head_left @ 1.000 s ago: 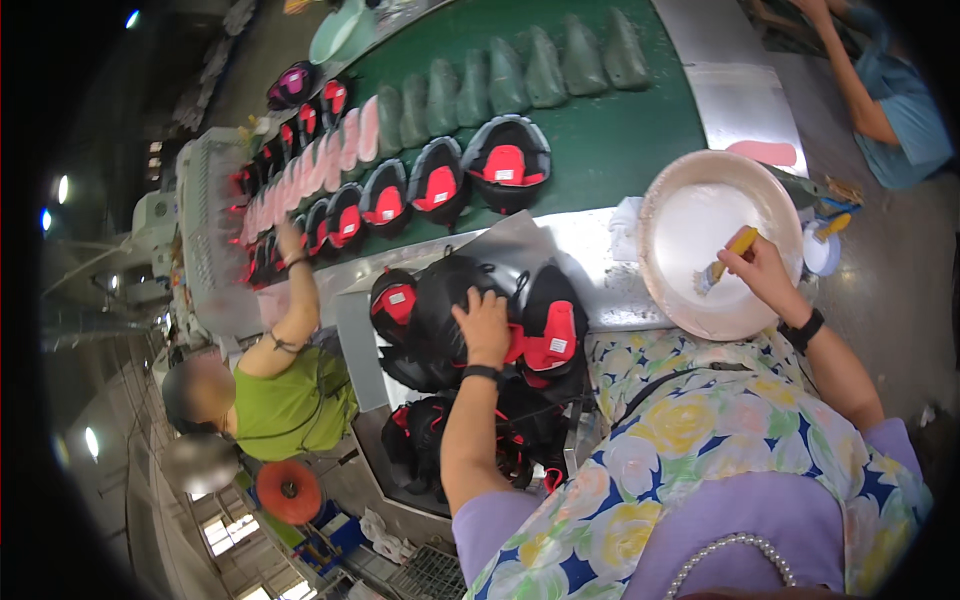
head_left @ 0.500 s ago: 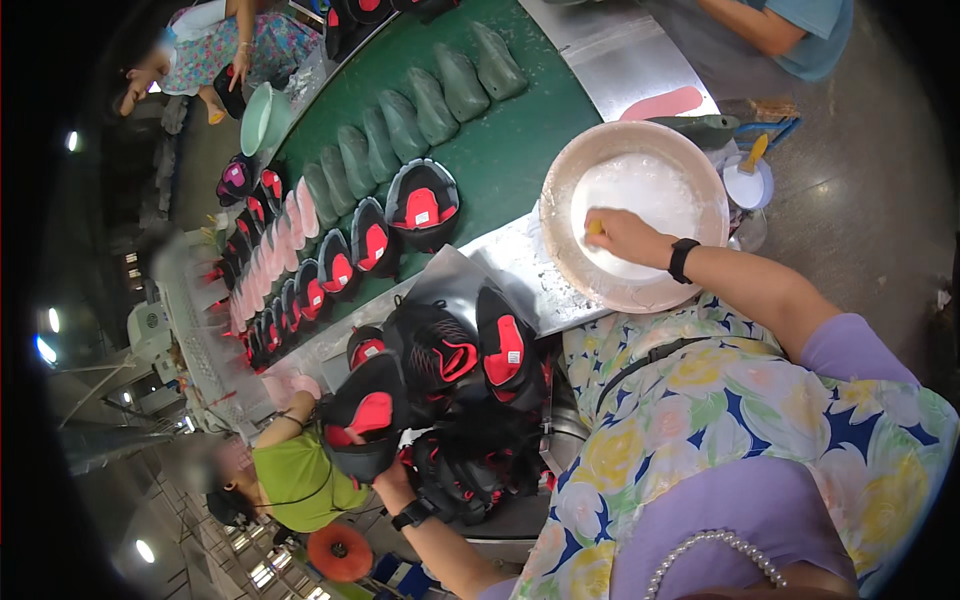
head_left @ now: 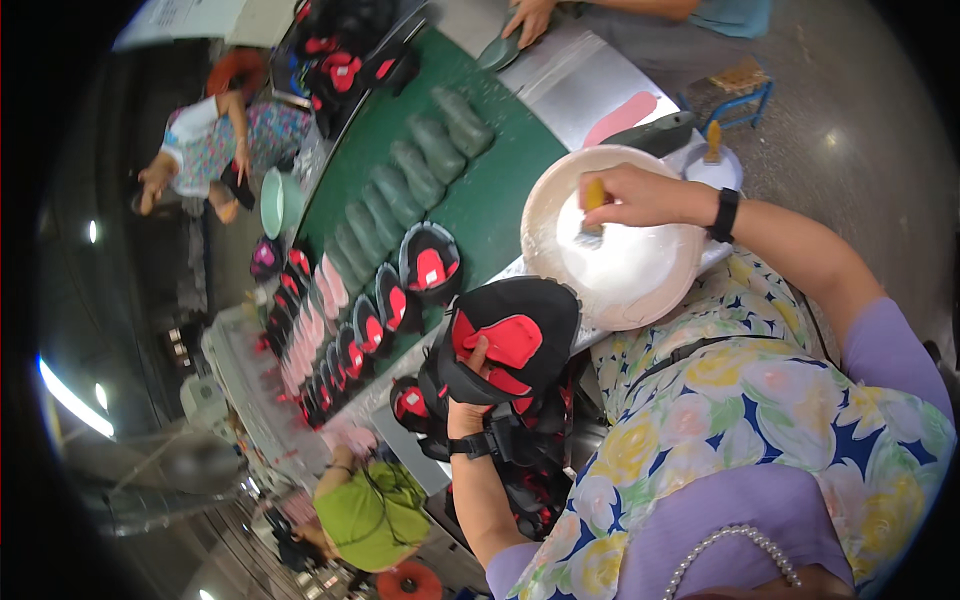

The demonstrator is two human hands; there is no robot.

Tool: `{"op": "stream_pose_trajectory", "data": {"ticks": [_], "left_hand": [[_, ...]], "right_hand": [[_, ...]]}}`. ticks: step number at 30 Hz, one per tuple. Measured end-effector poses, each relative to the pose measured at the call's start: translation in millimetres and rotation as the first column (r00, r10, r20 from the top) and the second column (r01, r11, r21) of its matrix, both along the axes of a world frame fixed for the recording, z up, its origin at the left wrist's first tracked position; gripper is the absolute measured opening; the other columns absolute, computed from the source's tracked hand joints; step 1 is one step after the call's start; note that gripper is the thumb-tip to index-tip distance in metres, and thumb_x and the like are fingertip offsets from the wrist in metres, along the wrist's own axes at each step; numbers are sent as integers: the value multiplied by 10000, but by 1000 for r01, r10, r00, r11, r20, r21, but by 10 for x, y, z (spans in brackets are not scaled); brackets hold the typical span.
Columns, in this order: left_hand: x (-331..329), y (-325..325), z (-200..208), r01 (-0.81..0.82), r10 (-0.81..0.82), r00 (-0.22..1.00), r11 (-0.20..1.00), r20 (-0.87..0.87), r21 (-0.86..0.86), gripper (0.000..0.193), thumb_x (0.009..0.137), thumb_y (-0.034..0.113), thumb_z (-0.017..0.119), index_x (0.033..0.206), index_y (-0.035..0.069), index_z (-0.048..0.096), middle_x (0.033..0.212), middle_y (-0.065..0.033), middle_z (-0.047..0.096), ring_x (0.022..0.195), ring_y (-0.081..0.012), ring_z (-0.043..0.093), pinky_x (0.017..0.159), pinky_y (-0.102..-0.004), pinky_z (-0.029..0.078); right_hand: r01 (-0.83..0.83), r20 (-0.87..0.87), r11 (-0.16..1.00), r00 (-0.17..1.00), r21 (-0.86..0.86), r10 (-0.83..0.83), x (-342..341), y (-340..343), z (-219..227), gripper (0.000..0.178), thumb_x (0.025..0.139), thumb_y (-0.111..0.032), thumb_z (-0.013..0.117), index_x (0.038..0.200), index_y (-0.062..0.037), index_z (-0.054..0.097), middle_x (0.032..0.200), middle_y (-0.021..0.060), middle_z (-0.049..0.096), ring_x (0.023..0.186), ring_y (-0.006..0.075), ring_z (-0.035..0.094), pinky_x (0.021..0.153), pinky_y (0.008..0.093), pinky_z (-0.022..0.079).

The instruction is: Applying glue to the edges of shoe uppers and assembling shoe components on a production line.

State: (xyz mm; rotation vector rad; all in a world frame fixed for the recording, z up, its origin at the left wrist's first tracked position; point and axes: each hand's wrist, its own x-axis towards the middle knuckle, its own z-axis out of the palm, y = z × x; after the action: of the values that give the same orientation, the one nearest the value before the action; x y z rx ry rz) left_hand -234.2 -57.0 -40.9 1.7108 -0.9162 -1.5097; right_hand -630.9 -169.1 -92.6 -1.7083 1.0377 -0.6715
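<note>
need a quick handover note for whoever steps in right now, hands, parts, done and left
Left hand: holds a black shoe part with a red insole up over the pile of black and red shoe parts at the person's front.
Right hand: grips a yellow-handled brush, bristles down in the white paste of the round basin.
Done: brush is loaded in the basin; one part is picked up.
Left: no paste shows on the held part yet; the pile remains. Rows of like parts and grey-green lasts lie on the green belt.
</note>
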Motion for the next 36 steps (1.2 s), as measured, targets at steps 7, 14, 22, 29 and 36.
{"op": "stream_pose_trajectory", "data": {"ticks": [7, 14, 22, 29, 36], "left_hand": [[-300, -421, -108, 460, -315, 863, 813, 395, -357, 551, 930, 101, 679, 1427, 35, 448, 1291, -100, 587, 1160, -193, 574, 1007, -334, 449], [-1149, -335, 304, 64, 82, 934, 919, 347, -389, 707, 918, 254, 725, 1480, -5, 384, 1422, -147, 501, 1239, -260, 518, 1086, -385, 375], [-1327, -317, 137, 337, 350, 582, 718, 734, -610, 507, 960, 303, 644, 1295, -61, 533, 1215, -208, 635, 1104, -303, 617, 985, -409, 456], [-1269, -396, 66, -140, -23, 969, 768, -246, -625, 428, 993, 148, 530, 1377, -35, 483, 1356, -179, 557, 1190, -282, 576, 990, -366, 482], [-834, -529, -91, -173, 207, 978, 841, 10, -513, 405, 992, 96, 501, 1379, -23, 494, 1353, -178, 555, 1222, -270, 561, 1000, -410, 480]], "right_hand": [[-10, 188, 994, 982, -108, 31, -24, -44, 413, 255, 896, -267, 691, 962, -37, 602, 773, 118, 635, 739, 247, 629, 708, 348, 482], [235, 202, 970, 955, -58, -219, -63, 75, 381, 329, 851, -286, 708, 810, -8, 538, 688, 170, 615, 647, 306, 620, 616, 390, 463], [311, 234, 949, 920, 50, -313, 146, 286, 316, 425, 847, -335, 734, 871, 70, 606, 704, 200, 662, 666, 297, 692, 608, 366, 523], [202, 215, 964, 947, 172, -237, 160, 393, 399, 437, 846, -357, 731, 871, 65, 617, 722, 196, 660, 656, 267, 661, 613, 363, 507], [196, 393, 972, 890, 129, -232, 33, 347, 582, 375, 859, -323, 730, 860, 37, 625, 713, 142, 639, 658, 197, 616, 625, 329, 484]]}}
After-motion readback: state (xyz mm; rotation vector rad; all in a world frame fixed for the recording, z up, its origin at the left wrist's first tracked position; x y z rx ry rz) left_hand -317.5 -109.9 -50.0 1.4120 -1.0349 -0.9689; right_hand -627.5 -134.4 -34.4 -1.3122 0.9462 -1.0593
